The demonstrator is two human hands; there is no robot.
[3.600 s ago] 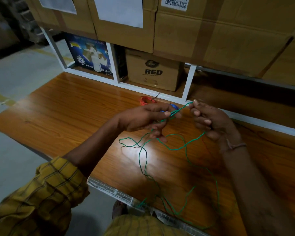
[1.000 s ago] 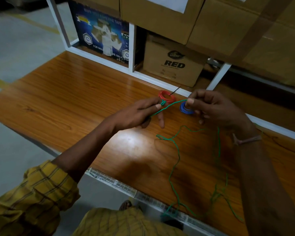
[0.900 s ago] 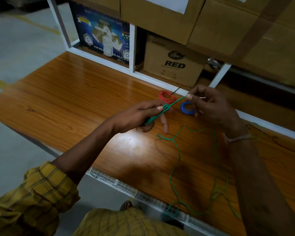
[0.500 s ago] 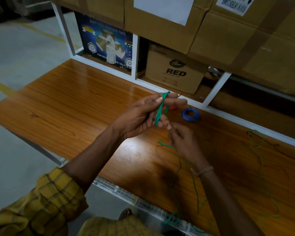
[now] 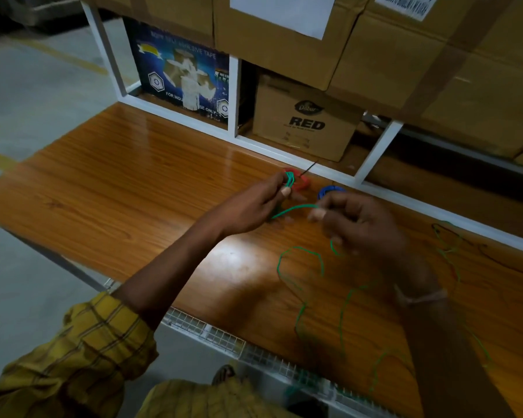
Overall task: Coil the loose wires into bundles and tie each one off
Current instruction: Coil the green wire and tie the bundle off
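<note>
Over the glossy wooden table, the left hand pinches a small coil of thin green wire; the right hand grips its trailing strand beside a blue wire bundle

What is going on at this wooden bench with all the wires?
A person is coiling a loose green wire by hand. The left hand pinches a few small loops of it, while the right hand feeds in the next stretch. Most of the wire lies uncoiled across the wooden bench. A red coil and a blue coil sit behind the hands, already wound.
</note>
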